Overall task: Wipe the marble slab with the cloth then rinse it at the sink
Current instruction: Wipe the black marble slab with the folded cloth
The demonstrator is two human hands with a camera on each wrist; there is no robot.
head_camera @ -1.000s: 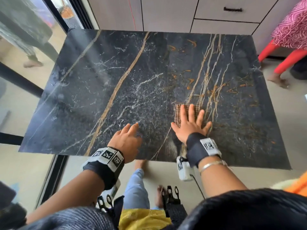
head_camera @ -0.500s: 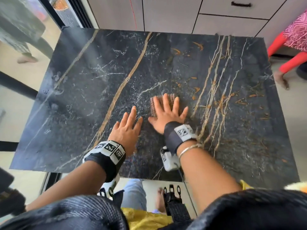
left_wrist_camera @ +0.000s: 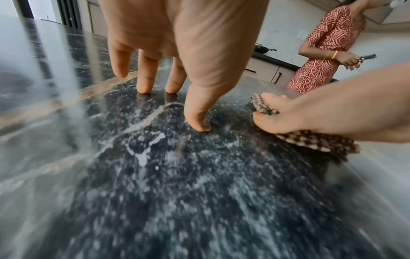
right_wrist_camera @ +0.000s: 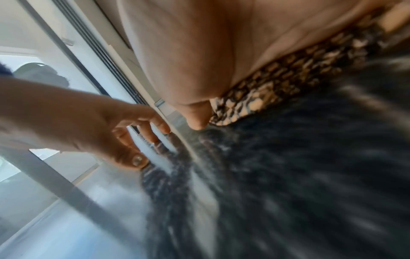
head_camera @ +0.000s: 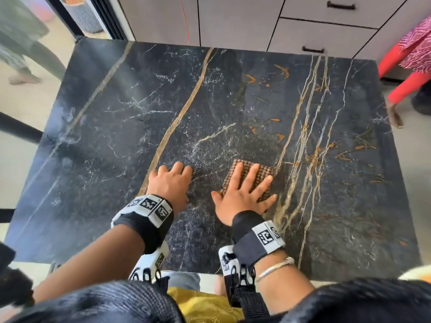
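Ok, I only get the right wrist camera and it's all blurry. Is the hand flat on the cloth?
Observer: Yes. Head view shows the right hand flat, fingers spread, pressing the checked cloth.
Operator: Where on the table?
Observer: Near the front edge of the marble slab, just left of the gold veins.
Operator: Anyone else around?
Observer: A person in a red patterned dress stands beyond the slab.

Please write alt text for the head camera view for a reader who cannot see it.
A person's right hand presses a checked cloth flat on a black marble slab with gold veins, while the left hand rests on the slab beside it.
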